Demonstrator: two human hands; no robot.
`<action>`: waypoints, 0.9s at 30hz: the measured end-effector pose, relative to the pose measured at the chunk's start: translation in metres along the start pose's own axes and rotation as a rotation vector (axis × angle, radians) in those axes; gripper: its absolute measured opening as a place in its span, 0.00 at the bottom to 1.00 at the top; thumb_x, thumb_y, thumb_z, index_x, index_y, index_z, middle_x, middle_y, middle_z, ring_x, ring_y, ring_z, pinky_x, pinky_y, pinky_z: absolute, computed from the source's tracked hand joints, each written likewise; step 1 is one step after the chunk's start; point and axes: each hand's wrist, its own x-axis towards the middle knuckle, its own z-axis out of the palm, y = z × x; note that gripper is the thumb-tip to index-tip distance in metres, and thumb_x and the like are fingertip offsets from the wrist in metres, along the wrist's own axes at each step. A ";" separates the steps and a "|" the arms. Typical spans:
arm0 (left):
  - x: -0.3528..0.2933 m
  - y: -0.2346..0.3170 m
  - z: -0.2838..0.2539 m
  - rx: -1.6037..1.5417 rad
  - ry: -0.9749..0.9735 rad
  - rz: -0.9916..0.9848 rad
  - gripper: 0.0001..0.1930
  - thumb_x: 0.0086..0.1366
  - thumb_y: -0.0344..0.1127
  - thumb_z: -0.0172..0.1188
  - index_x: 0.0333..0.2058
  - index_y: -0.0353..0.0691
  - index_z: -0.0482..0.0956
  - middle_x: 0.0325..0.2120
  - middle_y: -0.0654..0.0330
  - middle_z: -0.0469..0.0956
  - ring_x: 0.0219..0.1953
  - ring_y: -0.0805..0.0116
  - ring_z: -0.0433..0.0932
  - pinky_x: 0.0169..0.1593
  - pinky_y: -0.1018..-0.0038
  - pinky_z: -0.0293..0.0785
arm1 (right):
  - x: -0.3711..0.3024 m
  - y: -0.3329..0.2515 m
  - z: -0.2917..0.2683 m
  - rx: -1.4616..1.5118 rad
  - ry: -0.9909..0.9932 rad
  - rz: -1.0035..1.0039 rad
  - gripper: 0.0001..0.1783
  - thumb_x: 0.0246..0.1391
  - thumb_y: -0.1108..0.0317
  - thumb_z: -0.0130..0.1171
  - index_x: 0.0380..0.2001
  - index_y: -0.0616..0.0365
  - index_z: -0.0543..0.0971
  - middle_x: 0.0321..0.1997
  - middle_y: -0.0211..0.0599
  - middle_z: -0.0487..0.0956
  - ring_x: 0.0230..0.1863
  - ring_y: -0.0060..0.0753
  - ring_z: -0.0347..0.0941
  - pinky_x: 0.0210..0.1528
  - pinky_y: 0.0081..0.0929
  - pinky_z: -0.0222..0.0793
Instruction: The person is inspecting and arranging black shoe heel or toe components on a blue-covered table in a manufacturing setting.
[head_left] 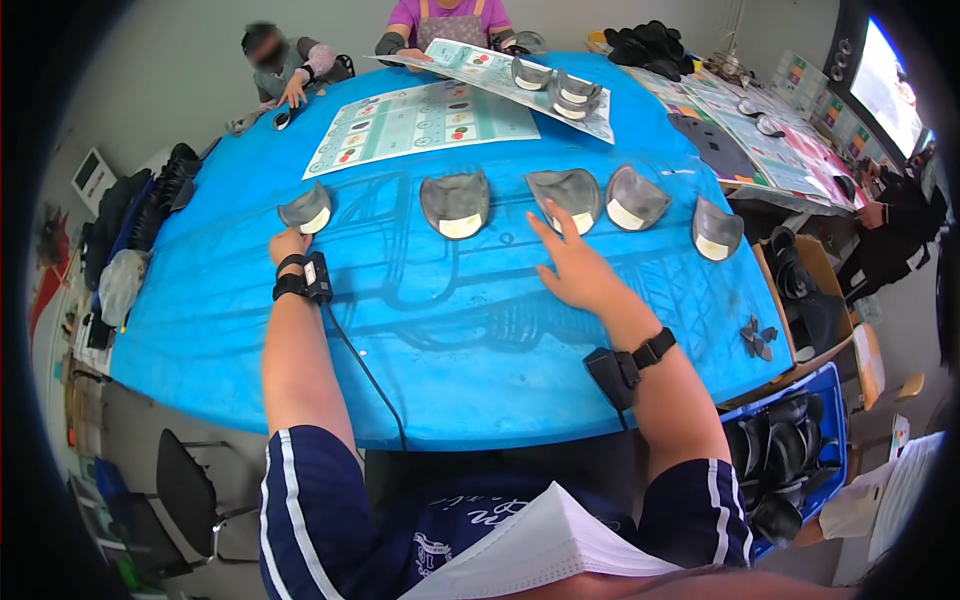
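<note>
Five dark grey cupped pieces, each with a cream patch at its lower edge, form a loose row across the blue-covered table (450, 370). My left hand (288, 246) is closed at the lower edge of the leftmost cupped piece (303, 207); its fingertips are partly hidden. Fingers spread, my right hand (578, 268) reaches over the bottom of the middle-right cupped piece (566, 190) and holds nothing. Beside that lies another cupped piece (636, 196). One cupped piece (455, 200) sits between my hands, and another cupped piece (717, 228) is at the far right.
Across the table a person holds a printed board (500, 75) carrying several cupped pieces, above a printed sheet (400, 125). Another person (285, 70) works at the far left. Dark scraps (758, 338) lie near the right edge, by a blue crate (835, 400) and a cardboard box (830, 345).
</note>
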 end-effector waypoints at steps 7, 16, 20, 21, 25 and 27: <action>-0.009 -0.003 0.007 -0.276 -0.044 -0.025 0.11 0.57 0.30 0.50 0.31 0.24 0.70 0.28 0.49 0.73 0.28 0.62 0.75 0.29 0.74 0.79 | -0.001 0.003 0.000 0.043 -0.033 -0.005 0.35 0.44 0.72 0.53 0.58 0.52 0.57 0.64 0.46 0.46 0.59 0.53 0.54 0.54 0.37 0.61; -0.028 0.014 0.004 -0.248 -0.013 -0.039 0.11 0.57 0.28 0.48 0.35 0.22 0.70 0.29 0.49 0.72 0.28 0.63 0.77 0.28 0.78 0.78 | 0.002 0.001 -0.002 0.182 -0.078 0.080 0.34 0.45 0.73 0.54 0.57 0.50 0.58 0.62 0.43 0.49 0.51 0.45 0.62 0.49 0.33 0.64; -0.033 0.017 0.007 -0.304 -0.036 -0.075 0.11 0.56 0.28 0.48 0.33 0.22 0.70 0.29 0.48 0.73 0.27 0.61 0.77 0.29 0.77 0.78 | -0.001 0.006 -0.003 0.183 -0.066 0.080 0.33 0.45 0.73 0.55 0.57 0.50 0.59 0.61 0.40 0.50 0.40 0.35 0.67 0.42 0.28 0.68; -0.036 0.019 0.008 -0.304 -0.031 -0.078 0.11 0.56 0.28 0.48 0.33 0.22 0.70 0.29 0.48 0.73 0.27 0.61 0.77 0.29 0.77 0.78 | -0.001 0.006 -0.003 0.183 -0.071 0.078 0.33 0.45 0.73 0.55 0.57 0.50 0.59 0.61 0.40 0.50 0.40 0.35 0.67 0.42 0.28 0.68; -0.037 0.022 0.005 -0.273 -0.036 -0.100 0.11 0.56 0.28 0.48 0.33 0.22 0.70 0.30 0.48 0.73 0.28 0.62 0.77 0.29 0.78 0.78 | 0.000 0.004 -0.004 0.173 -0.094 0.111 0.32 0.45 0.73 0.55 0.56 0.50 0.60 0.61 0.38 0.51 0.38 0.32 0.67 0.39 0.26 0.67; -0.033 0.020 0.000 -0.300 -0.027 -0.087 0.11 0.57 0.28 0.48 0.33 0.23 0.70 0.30 0.48 0.73 0.28 0.63 0.77 0.28 0.78 0.78 | 0.001 0.003 -0.003 0.171 -0.097 0.095 0.32 0.45 0.72 0.55 0.56 0.50 0.61 0.61 0.38 0.51 0.37 0.32 0.67 0.38 0.25 0.67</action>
